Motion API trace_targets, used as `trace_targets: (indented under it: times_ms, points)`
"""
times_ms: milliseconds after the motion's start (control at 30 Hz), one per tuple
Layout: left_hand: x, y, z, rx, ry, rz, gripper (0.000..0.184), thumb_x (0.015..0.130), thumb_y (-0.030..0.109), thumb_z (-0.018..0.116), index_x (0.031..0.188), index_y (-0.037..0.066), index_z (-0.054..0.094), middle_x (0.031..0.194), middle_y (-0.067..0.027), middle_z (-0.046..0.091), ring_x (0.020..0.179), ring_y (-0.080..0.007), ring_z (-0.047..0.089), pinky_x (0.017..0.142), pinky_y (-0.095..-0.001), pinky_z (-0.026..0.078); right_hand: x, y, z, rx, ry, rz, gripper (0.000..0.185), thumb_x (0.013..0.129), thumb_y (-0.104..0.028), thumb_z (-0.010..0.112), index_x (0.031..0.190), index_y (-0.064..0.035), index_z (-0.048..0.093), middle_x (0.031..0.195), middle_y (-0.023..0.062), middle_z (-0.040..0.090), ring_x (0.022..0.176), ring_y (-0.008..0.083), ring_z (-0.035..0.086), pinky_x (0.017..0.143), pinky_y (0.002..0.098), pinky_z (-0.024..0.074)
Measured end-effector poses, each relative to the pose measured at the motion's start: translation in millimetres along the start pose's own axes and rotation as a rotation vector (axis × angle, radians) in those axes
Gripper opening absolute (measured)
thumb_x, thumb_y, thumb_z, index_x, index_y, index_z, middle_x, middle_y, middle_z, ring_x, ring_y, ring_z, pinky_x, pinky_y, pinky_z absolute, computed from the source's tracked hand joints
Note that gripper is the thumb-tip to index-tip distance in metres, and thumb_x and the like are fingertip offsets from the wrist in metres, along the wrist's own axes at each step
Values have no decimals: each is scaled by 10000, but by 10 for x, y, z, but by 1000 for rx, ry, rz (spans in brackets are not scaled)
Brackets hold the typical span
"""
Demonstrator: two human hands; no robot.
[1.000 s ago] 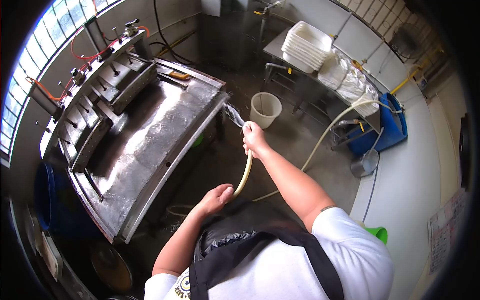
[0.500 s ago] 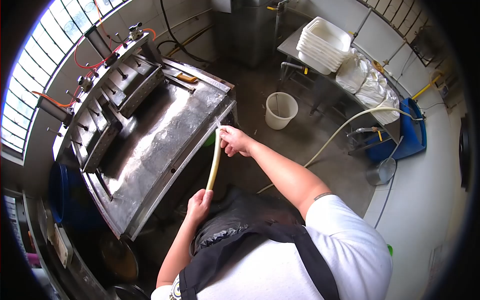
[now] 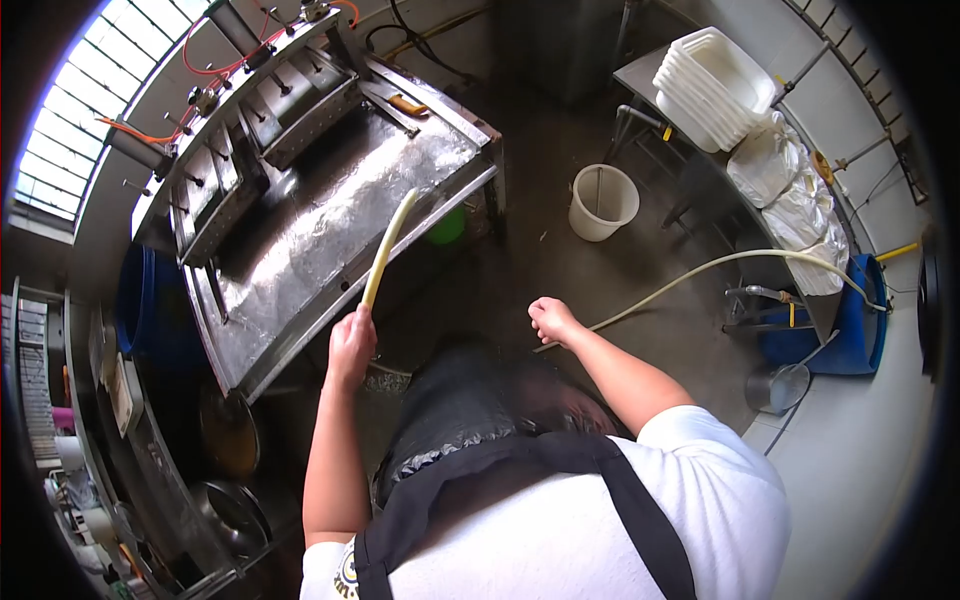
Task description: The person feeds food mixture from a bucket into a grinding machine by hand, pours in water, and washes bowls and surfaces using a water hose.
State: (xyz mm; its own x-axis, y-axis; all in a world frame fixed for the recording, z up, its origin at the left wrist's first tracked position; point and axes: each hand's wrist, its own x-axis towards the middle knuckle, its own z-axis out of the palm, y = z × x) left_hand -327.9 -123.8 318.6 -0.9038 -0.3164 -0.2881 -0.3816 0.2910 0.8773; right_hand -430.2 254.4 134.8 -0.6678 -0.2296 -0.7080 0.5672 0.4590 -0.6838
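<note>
My left hand (image 3: 352, 350) is wrapped round a pale yellow hose (image 3: 386, 255). Its free end points up and away, over the front edge of the metal table (image 3: 330, 260). My right hand (image 3: 552, 322) is apart from that end, held in front of my body with its fingers curled closed; I see nothing sticking out of it. Behind it, another length of pale hose (image 3: 690, 275) arches from the right side down to the floor. Whether the two lengths join is hidden by my dark apron (image 3: 470, 400).
Over the table stands a press frame (image 3: 235, 85) with metal plates. An orange-handled knife (image 3: 407, 105) lies at the table's back. A white bucket (image 3: 604, 222) is on the floor. White trays (image 3: 705, 90) are stacked on a side bench, with a blue bin (image 3: 862, 330) below.
My right hand has come off the hose end and moved right and toward me. My left hand has moved left and forward with the hose. The view has shifted.
</note>
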Motion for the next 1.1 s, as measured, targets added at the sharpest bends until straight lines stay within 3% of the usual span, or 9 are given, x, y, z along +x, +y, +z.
trace_targets:
  times_ms: [167, 267, 367, 467, 600, 733, 800, 967, 1100]
  points:
    - [-225, 530, 142, -150, -129, -47, 563, 1113, 496, 475, 708, 107, 526, 599, 33, 472, 527, -83, 441, 503, -269, 360, 84, 21, -170, 29, 13, -153, 167, 1037, -231, 581, 1039, -80, 652, 870, 2, 637, 632, 98, 569, 557, 290, 504]
    - [-391, 566, 199, 2, -194, -7, 563, 1111, 490, 481, 729, 83, 548, 625, 38, 480, 574, -86, 442, 533, -293, 379, 356, 42, -216, -116, 150, -480, 340, 1006, -228, 679, 1286, -36, 671, 959, 11, 680, 886, 104, 629, 817, 303, 530]
    - [-496, 411, 274, 286, -251, -61, 572, 1102, 475, 513, 795, -2, 594, 668, 23, 499, 644, -119, 451, 586, -371, 404, 322, -229, -205, 159, 42, -557, 390, 986, -162, 673, 1349, -25, 641, 982, 7, 671, 927, 150, 665, 808, 314, 550]
    - [-779, 547, 408, 310, -426, -110, 589, 1070, 544, 548, 790, 31, 624, 671, 67, 491, 639, -77, 436, 564, -321, 396, 120, -524, -226, 494, -185, -270, 374, 1006, -138, 648, 1368, -52, 607, 1077, 24, 669, 1008, 159, 658, 917, 329, 547]
    - [-1076, 776, 324, 394, -654, -106, 645, 1036, 596, 572, 863, -17, 677, 669, -4, 545, 668, -113, 484, 605, -352, 441, 247, -599, -74, 796, -315, -146, 211, 946, 31, 548, 1127, -59, 609, 972, 84, 669, 836, 215, 705, 728, 369, 622]
    - [-1173, 775, 72, 415, -658, -51, 663, 1036, 611, 540, 1018, -17, 749, 721, -122, 643, 698, -210, 596, 671, -398, 495, 150, -951, 113, 492, -308, -113, 229, 928, 53, 548, 1109, -77, 599, 914, 64, 657, 594, 99, 512, 496, 249, 443]
    - [-1193, 577, 49, 333, -436, -166, 657, 1035, 604, 538, 1049, -16, 755, 736, -112, 657, 718, -201, 603, 689, -394, 502, -53, -1212, 219, 531, -337, -84, 164, 969, -32, 574, 1124, -79, 596, 892, 53, 668, 519, 77, 480, 405, 233, 355]
    - [-1329, 204, -143, 223, -465, -158, 634, 1033, 594, 555, 1042, -6, 762, 723, -39, 629, 708, -141, 557, 651, -360, 472, -162, -1428, 463, 397, -362, -237, 149, 1058, -272, 612, 1046, -124, 609, 779, 19, 642, 471, 60, 440, 383, 227, 287]
    - [-1440, -52, -239, 44, -383, -168, 569, 1043, 572, 574, 825, 52, 654, 683, 71, 483, 660, -76, 412, 581, -309, 364, -162, -1353, 630, 354, -282, -266, 148, 1017, -247, 688, 996, -125, 606, 738, -2, 619, 462, 71, 434, 396, 236, 319]
